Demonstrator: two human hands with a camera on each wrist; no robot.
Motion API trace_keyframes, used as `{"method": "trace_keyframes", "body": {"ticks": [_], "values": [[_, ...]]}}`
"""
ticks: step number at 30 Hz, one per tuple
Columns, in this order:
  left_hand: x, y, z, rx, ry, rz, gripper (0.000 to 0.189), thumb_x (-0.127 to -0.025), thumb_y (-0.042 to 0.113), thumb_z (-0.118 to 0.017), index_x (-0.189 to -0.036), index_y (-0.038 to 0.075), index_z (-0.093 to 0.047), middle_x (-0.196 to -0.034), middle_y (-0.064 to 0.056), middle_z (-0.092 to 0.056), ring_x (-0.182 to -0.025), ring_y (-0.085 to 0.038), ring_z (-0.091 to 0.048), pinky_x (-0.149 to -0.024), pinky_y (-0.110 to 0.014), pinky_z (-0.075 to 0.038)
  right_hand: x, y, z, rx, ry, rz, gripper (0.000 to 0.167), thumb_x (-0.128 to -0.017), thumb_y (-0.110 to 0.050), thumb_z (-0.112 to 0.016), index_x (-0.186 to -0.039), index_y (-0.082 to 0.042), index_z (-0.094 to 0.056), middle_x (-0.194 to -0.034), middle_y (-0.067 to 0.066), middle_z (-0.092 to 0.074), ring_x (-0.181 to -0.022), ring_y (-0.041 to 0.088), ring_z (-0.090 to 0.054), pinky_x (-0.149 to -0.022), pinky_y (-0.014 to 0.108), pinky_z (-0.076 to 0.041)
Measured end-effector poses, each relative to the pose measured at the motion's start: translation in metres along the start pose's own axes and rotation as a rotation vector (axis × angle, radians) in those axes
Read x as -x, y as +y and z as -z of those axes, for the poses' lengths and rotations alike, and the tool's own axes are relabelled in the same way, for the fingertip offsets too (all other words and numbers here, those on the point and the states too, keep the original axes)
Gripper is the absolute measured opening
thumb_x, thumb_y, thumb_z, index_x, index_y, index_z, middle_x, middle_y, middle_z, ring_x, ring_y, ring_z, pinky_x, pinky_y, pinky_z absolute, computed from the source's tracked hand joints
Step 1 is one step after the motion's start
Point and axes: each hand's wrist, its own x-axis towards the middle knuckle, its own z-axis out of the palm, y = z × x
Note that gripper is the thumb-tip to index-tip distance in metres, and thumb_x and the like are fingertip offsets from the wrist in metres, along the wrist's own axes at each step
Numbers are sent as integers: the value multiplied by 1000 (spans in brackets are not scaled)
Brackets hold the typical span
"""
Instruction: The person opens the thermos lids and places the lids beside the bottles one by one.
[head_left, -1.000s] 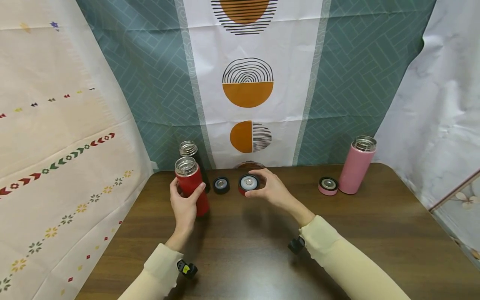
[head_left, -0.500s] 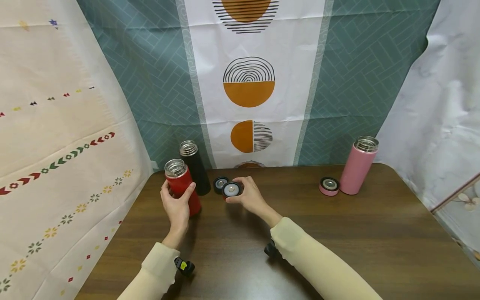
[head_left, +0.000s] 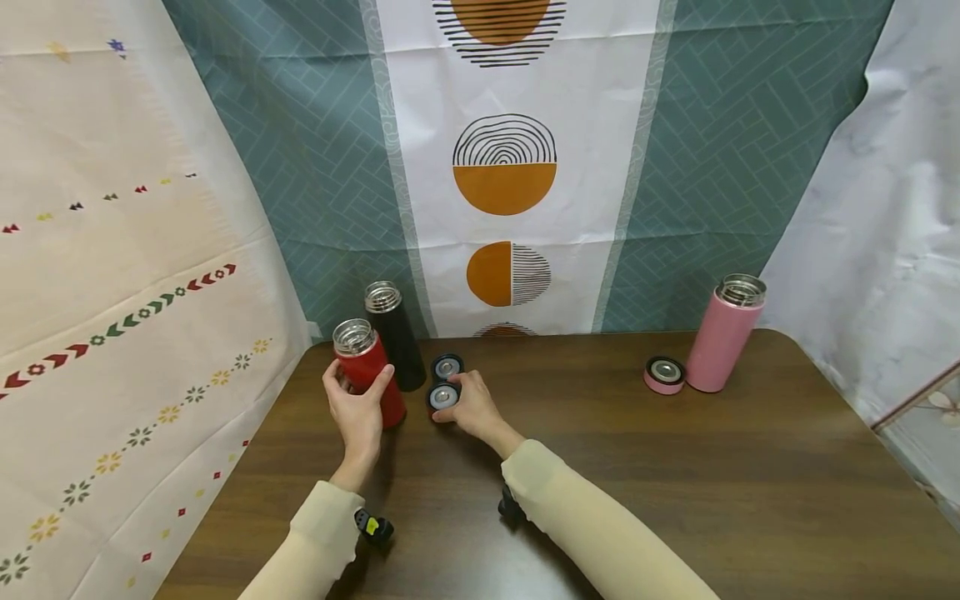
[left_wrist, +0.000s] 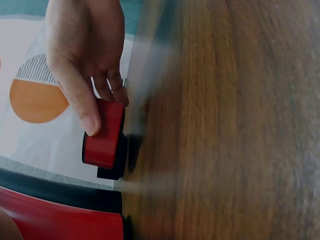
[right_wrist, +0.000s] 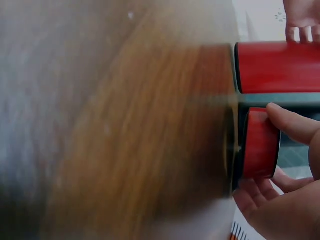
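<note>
My left hand [head_left: 356, 418] grips an upright red bottle [head_left: 367, 365], its steel mouth uncovered. To its right, my right hand [head_left: 477, 412] holds a red lid [head_left: 442, 398] between thumb and fingers, pale inner side up. That lid sits directly in front of a black lid [head_left: 447, 363]; whether the two touch, I cannot tell. In the right wrist view the red lid [right_wrist: 261, 142] is at or very near the tabletop, beside the red bottle [right_wrist: 280, 67]. Behind the red bottle stands an uncapped black bottle [head_left: 401, 350].
On the right of the wooden table [head_left: 585, 467] an uncapped pink bottle [head_left: 723, 342] stands with its pink lid [head_left: 664, 377] next to it, inner side up. A patterned cloth [head_left: 510, 292] hangs along the table's back edge.
My right hand has carried the red lid leftward and nearer, from right of the black lid to in front of it. The red bottle, in my left hand, has shifted slightly left, away from the black bottle.
</note>
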Motion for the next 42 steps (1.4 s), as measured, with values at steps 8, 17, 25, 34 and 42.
{"method": "trace_keyframes", "body": {"ticks": [8, 17, 25, 34, 42], "values": [[-3, -17, -3, -16, -57, 21, 80, -89, 17, -84, -151, 7, -35, -145, -13, -51, -128, -26, -52, -108, -41, -44, 4, 2, -11, 217, 37, 14, 69, -76, -18, -95, -133, -2, -63, -127, 15, -58, -118, 36, -57, -103, 51, -40], [-2, -16, -5, -19, -81, 16, 81, -89, 14, -82, -151, 6, -32, -147, -17, -47, -131, -30, -50, -112, -45, -40, 8, 0, -11, 322, 36, 76, 70, -77, -24, -95, -136, -6, -60, -129, 13, -57, -117, 34, -54, -99, 49, -38], [-1, -10, -4, -87, -43, -168, 90, -87, 16, -84, -156, 8, -28, -154, -11, -35, -145, -26, -32, -124, -48, -24, 3, -3, 8, 248, 23, 59, 72, -86, -36, -87, -142, -5, -54, -130, 17, -52, -117, 35, -49, -99, 51, -37], [22, 15, -16, -59, 30, -641, 59, -84, -12, -69, -138, -10, -46, -140, -30, -44, -136, -35, -38, -116, -55, -32, 14, -14, 53, 79, -27, 105, 52, -98, -27, -75, -139, -3, -56, -128, 19, -54, -115, 34, -50, -101, 54, -38], [29, 10, -40, -137, -270, -651, 47, -91, -8, -68, -135, 7, -60, -139, -12, -56, -133, -29, -46, -115, -39, -34, 29, -12, 99, 128, 50, 209, 45, -100, -21, -70, -140, -4, -55, -135, 19, -53, -132, 39, -47, -113, 60, -29]]}}
